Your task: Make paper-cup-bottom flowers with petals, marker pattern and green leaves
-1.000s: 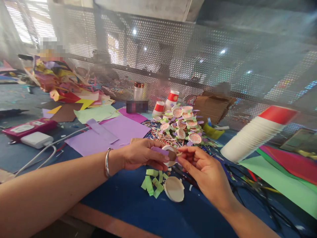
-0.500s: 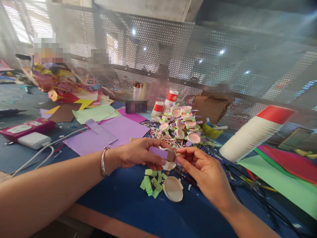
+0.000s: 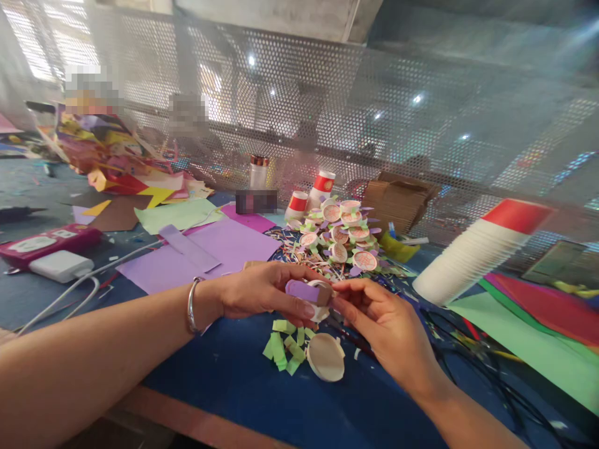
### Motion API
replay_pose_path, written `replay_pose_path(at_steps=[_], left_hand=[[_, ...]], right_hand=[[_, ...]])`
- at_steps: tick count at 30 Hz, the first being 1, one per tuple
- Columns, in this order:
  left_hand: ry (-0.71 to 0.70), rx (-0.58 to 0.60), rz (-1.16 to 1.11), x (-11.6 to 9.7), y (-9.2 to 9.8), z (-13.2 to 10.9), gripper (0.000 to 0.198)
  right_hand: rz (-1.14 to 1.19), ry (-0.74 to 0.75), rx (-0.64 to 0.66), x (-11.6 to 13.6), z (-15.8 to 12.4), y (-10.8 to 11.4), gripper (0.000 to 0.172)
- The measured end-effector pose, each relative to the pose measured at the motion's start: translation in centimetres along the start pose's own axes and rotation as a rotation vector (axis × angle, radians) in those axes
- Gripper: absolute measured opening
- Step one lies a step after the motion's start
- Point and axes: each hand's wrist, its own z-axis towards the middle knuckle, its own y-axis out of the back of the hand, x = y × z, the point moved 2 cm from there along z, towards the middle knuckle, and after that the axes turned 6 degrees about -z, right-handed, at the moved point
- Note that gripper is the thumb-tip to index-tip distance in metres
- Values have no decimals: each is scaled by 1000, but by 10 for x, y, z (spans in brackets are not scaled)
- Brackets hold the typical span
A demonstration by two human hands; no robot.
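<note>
Hardly anything has shifted: the fingers of the left hand [image 3: 264, 290] stay clamped on the disc [image 3: 320, 313] and purple strip [image 3: 302, 290] above the surface [image 3: 234, 380], the right hand's [image 3: 379, 315] pinch its edge, suggesting unfinished work.

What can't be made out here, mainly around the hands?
All head view:
Far side of the held white disc: turned away, left hand covering part of the disc.
What the right hand pinches, if anything: hidden by its own fingers.
Prints on piled discs: too small to read.
Light green sheet at right: cut off by the right edge.
</note>
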Motion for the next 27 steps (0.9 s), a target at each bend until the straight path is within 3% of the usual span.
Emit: replay_pose_path(at_steps=[13, 19, 22, 27], left_hand=[[31, -233, 124, -2, -7, 2, 29], [84, -375, 92, -1, -2, 6, 22], [125, -479, 52, 1, 5, 6, 23], [104, -512, -76, 2, 9, 6, 18]], right_hand=[[-84, 57, -29, -2, 0, -1, 24], [-421, 422, -249, 11, -7, 4, 12], [-452, 531, -140, 16, -12, 2, 12], [-447, 484, 257, 16, -16, -4, 23]])
